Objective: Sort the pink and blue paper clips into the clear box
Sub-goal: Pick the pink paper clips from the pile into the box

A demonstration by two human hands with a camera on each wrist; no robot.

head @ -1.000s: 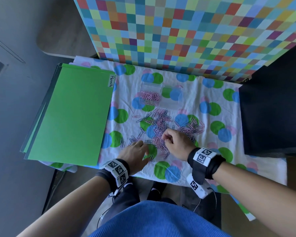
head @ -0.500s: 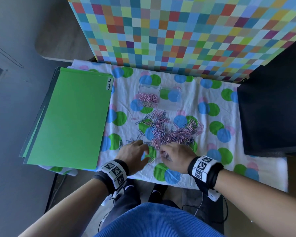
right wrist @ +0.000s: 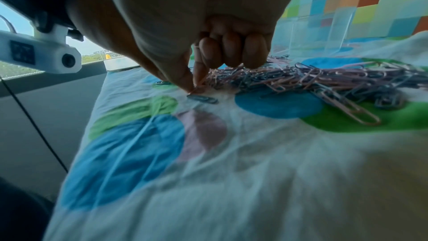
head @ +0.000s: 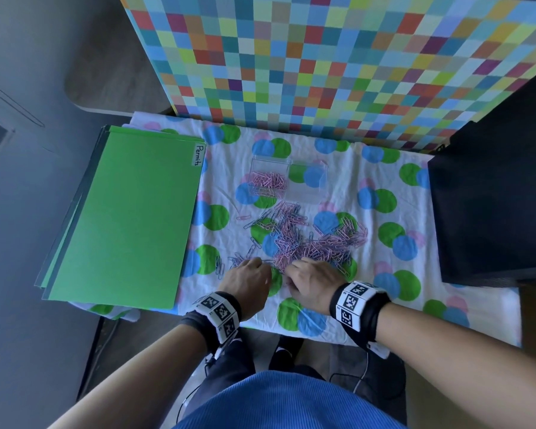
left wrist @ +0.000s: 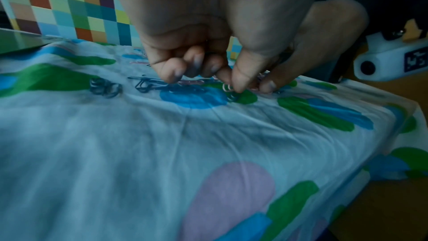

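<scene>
The mixed heap of pink and blue paper clips (head: 307,239) lies in the middle of the spotted cloth (head: 384,274), with the clear box (head: 288,181) just beyond it; its left compartment already holds pink clips and its right one looks bare. Your right hand (head: 314,284) is at the near edge of the heap, thumb and forefinger pinching a pink clip (right wrist: 195,90) against the cloth while the other fingers curl in; a blue clip (right wrist: 202,99) lies just beside that pinch. Lift the pink one straight up so its loop does not drag neighbours, and shake it free if another hangs on. Your left hand (head: 249,280) has its fingers curled down over the small blue cluster (left wrist: 148,84) and its thumb and forefinger closing on a pink clip (left wrist: 228,87); keep each colour in one hand if you can, so that the drop into the box is sure. The wrist views are dim and blurred, so I cannot tell whether either pinch holds one clip or several. From the head view your knuckles hide both pinches. The box's divider and far wall are hard to make out through the clear plastic.
</scene>
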